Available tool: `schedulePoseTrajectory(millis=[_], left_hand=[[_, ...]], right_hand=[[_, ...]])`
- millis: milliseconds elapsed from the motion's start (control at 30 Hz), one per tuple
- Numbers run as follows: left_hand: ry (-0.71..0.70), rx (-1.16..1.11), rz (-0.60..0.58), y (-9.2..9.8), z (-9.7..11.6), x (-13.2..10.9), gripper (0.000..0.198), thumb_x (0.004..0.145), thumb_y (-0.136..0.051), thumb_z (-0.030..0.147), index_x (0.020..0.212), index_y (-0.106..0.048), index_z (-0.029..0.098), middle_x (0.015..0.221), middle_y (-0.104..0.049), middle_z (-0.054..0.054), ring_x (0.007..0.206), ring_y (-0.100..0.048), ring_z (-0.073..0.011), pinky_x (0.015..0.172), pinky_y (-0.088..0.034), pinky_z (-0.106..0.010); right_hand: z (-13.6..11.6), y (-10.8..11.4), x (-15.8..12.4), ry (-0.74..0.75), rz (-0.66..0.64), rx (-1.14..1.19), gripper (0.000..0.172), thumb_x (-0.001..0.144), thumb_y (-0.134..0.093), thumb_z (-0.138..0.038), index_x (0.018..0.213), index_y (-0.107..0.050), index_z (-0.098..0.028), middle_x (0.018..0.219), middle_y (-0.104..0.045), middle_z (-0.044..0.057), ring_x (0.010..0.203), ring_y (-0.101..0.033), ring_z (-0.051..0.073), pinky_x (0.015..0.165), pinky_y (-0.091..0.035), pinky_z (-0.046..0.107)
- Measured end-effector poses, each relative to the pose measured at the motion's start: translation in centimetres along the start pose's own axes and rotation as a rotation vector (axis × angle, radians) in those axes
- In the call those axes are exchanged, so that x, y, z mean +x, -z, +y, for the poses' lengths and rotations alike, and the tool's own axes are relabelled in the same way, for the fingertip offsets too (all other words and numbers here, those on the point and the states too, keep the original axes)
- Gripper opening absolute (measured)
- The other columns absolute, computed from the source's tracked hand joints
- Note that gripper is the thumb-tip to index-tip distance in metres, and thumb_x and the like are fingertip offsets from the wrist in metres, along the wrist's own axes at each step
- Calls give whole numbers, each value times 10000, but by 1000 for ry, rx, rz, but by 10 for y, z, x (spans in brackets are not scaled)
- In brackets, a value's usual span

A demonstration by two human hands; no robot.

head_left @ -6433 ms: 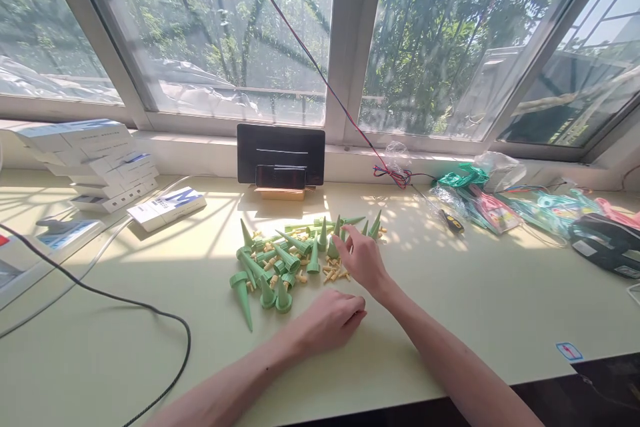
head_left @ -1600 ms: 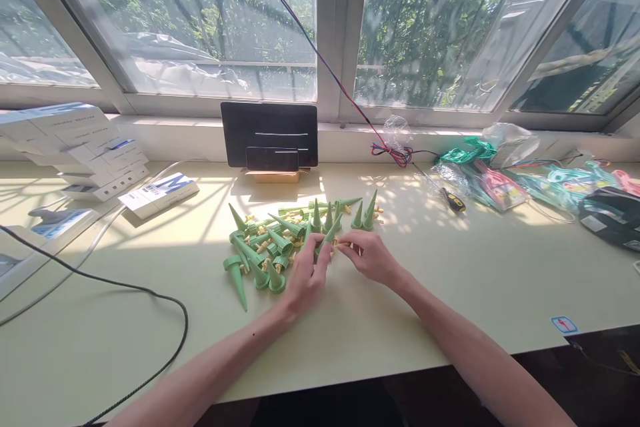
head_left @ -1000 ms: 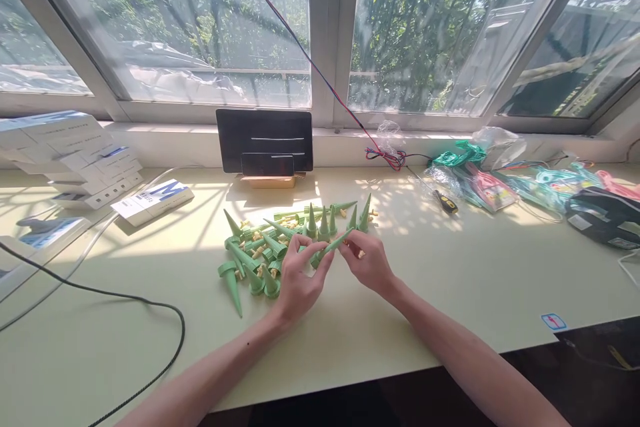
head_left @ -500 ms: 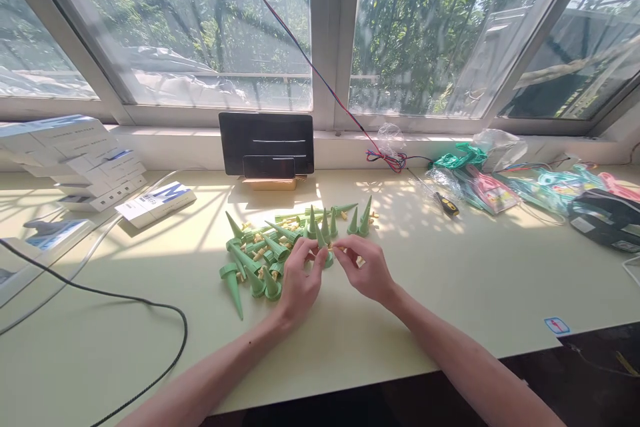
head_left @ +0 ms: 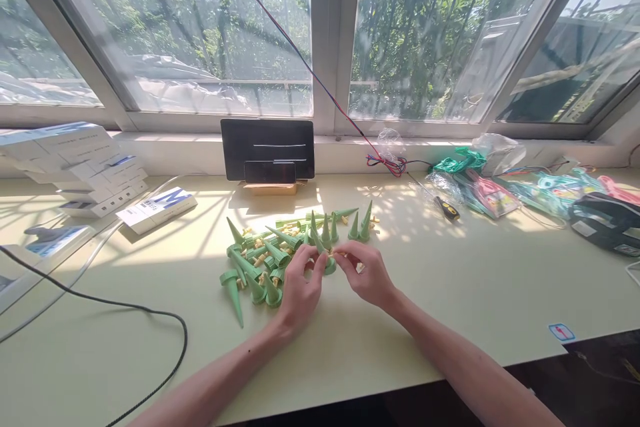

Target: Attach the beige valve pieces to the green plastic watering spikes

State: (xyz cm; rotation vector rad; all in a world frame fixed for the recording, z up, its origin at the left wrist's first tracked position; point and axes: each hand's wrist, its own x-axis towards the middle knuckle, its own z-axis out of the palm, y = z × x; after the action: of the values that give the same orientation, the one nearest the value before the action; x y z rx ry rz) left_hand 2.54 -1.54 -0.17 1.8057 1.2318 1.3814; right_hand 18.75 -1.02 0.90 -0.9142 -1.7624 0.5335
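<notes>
My left hand (head_left: 303,285) is closed on a green plastic watering spike (head_left: 317,239), which points up and tilts slightly left. Its round base shows between the two hands. On the other side, my right hand (head_left: 367,273) pinches at a small yellow valve piece (head_left: 331,253) on this spike; the fingertips mostly hide it. To the left lies a heap of similar green spikes (head_left: 244,263), several with yellow valve pieces. A few more spikes (head_left: 367,221) stand upright behind my hands.
Behind the spikes a tablet (head_left: 267,140) leans on a wooden stand (head_left: 270,189). White boxes (head_left: 157,209) and a black cable (head_left: 165,312) are at left. A screwdriver (head_left: 447,207), bagged items (head_left: 493,193) and a black pouch (head_left: 607,221) lie at right.
The view has tipped slightly, so the scene sits a little lower. Both hands stay at the same spike; its tip leans a bit more to the left.
</notes>
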Motion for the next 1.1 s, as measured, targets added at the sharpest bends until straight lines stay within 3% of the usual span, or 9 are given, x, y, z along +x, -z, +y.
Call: schedulePoseTrajectory(millis=[500,767,1100], left_hand=[[51,-85,-36,0,1,0,263,965,-505,390,789,-518,195,831,-531,-16,774,-545,-147,637,-477,-244],[40,-95,-72,0,3,-2,247,978,-493,368,807,-516,191,854,-538,-18,801,-548,-147,666,-473,-246],[81,-85,-53,0,4,-1,280,973,-479,406,800,-512,189,844,-531,-22,736,-552,-136,575,-466,-228]], right_hand=[[6,-1,1,-165,-72,117,183,940,-547,-293,879,-671,-172,727,-623,30,605,-556,132,545,-448,244],[5,0,1,-164,-57,130,184,937,-551,-294,854,-657,-169,717,-605,23,582,-524,120,524,-425,237],[1,0,1,-169,-58,158,180,940,-556,-296,863,-657,-170,699,-583,12,523,-491,100,483,-422,235]])
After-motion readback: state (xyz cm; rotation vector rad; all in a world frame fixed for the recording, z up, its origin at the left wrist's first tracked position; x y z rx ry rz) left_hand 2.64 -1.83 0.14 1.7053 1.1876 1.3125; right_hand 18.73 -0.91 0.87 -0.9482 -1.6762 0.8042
